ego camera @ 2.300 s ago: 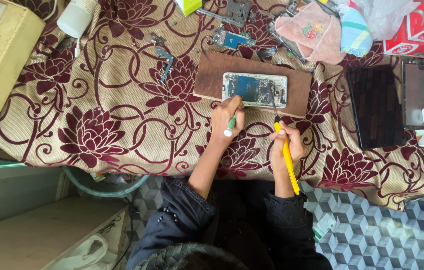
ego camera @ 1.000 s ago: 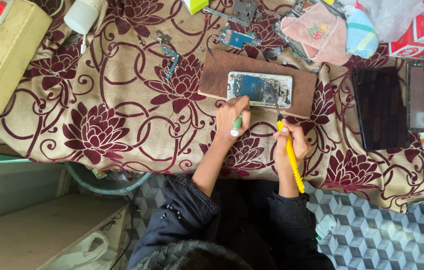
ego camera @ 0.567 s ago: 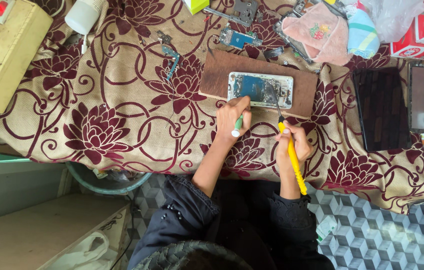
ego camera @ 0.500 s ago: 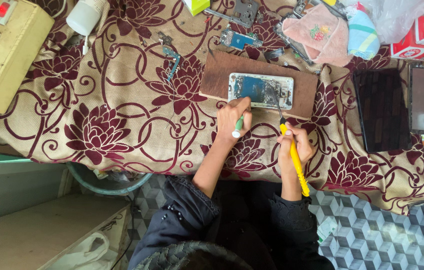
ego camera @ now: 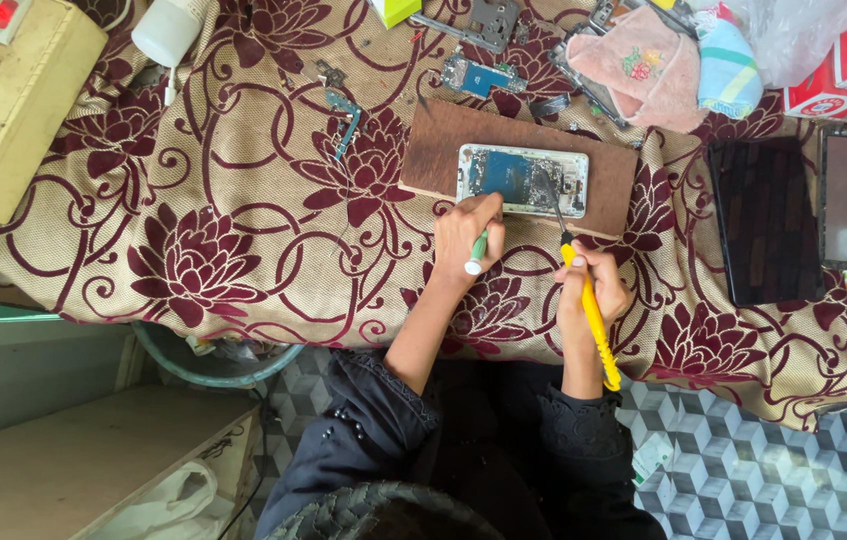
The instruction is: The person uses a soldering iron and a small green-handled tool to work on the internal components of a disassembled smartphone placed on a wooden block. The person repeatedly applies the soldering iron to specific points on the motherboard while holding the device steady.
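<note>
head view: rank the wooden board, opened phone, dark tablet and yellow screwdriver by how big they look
1. wooden board
2. dark tablet, close to the board, so unsure
3. opened phone
4. yellow screwdriver, thinnest, in the right hand

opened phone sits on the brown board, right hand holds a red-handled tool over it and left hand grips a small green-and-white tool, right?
Not quite: in the head view the tool in the right hand has a yellow handle, not red. The rest holds: the opened phone lies on the brown board, and the left hand grips a small green-and-white tool.
</note>
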